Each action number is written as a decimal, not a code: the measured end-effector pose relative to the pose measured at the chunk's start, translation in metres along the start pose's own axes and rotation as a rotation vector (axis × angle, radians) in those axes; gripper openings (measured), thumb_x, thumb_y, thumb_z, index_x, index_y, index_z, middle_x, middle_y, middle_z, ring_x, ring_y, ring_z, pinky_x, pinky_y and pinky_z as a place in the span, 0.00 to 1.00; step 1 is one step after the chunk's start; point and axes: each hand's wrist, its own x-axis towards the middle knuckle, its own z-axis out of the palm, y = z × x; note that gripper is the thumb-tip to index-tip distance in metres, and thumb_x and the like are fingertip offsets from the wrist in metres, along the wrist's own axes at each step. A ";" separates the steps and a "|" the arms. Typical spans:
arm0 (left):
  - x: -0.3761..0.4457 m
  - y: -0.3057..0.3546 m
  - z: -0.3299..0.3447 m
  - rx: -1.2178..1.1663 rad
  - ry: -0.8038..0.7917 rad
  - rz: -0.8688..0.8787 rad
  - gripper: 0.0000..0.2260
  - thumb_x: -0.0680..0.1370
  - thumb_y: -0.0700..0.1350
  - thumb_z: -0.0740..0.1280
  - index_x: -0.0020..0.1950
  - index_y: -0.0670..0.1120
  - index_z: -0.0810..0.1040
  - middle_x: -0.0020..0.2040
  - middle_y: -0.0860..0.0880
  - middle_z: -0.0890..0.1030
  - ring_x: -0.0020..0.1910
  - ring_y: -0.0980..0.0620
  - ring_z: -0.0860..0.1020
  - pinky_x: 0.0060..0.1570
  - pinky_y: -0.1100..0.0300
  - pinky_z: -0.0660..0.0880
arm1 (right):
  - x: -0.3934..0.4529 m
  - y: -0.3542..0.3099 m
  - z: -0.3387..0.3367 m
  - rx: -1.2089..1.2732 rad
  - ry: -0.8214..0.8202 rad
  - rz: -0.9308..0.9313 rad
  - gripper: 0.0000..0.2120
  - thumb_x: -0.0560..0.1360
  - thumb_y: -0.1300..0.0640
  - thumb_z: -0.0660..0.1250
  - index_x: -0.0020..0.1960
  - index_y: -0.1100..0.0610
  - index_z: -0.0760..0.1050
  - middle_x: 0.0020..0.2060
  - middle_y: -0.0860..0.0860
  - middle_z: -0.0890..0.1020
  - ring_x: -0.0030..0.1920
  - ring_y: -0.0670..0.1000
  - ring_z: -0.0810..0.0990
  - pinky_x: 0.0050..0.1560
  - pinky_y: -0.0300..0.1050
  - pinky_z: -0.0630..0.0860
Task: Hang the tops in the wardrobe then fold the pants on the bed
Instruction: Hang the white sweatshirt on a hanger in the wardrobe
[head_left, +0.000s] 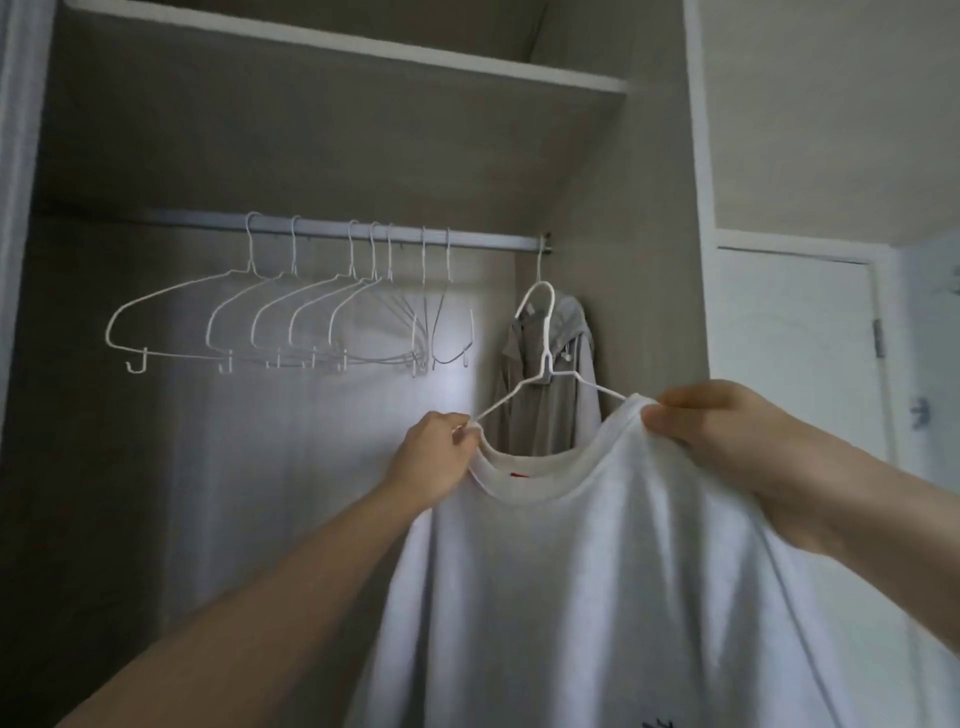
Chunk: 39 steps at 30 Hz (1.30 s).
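The person stands before the open wardrobe (654, 260), holding a white top (597, 597) up in front of the rail (467, 240). A white wire hanger (546, 358) sits inside the neck of the top, its hook rising free above the collar. The left hand (436, 462) pinches the collar's left edge together with the hanger's arm, and the right hand (727, 431) pinches the fabric at the right shoulder; each grip is closed on the cloth, fingers curled. Held this way at both shoulders, the top stays spread and level, which likely serves to settle it on the hanger so that it will not slide off once hung. The hook is below the rail and has not yet caught it.

A row of empty hangers (270, 317) fills the left and middle of the rail, and a grey garment (550, 395) already hangs at the right end, just behind the raised hanger. The free stretch of rail between the two seems the natural place for this top.

As for writing, a small red tag (515, 475) shows inside the collar, too small to read. A dark print (657, 723) begins at the bottom edge of the top, cut off by the frame and illegible.
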 end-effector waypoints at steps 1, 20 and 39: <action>-0.002 0.008 0.006 -0.028 -0.032 0.035 0.09 0.80 0.47 0.62 0.46 0.47 0.80 0.47 0.45 0.81 0.52 0.42 0.80 0.50 0.56 0.74 | 0.004 -0.003 0.000 -0.034 0.039 -0.008 0.12 0.78 0.59 0.65 0.38 0.62 0.78 0.31 0.55 0.81 0.30 0.51 0.80 0.32 0.40 0.75; 0.005 0.077 0.029 -0.400 -0.120 0.143 0.53 0.66 0.58 0.75 0.75 0.67 0.37 0.78 0.59 0.55 0.74 0.54 0.62 0.69 0.50 0.67 | 0.208 -0.060 0.076 0.058 0.343 -0.145 0.15 0.79 0.64 0.55 0.64 0.65 0.67 0.50 0.58 0.72 0.53 0.57 0.75 0.51 0.45 0.71; 0.090 -0.012 0.070 -0.172 -0.029 0.114 0.20 0.80 0.38 0.59 0.70 0.54 0.65 0.53 0.43 0.79 0.47 0.43 0.80 0.41 0.57 0.76 | 0.328 -0.014 0.114 -0.413 0.311 -0.143 0.15 0.80 0.63 0.59 0.64 0.69 0.72 0.63 0.64 0.75 0.64 0.63 0.73 0.60 0.48 0.70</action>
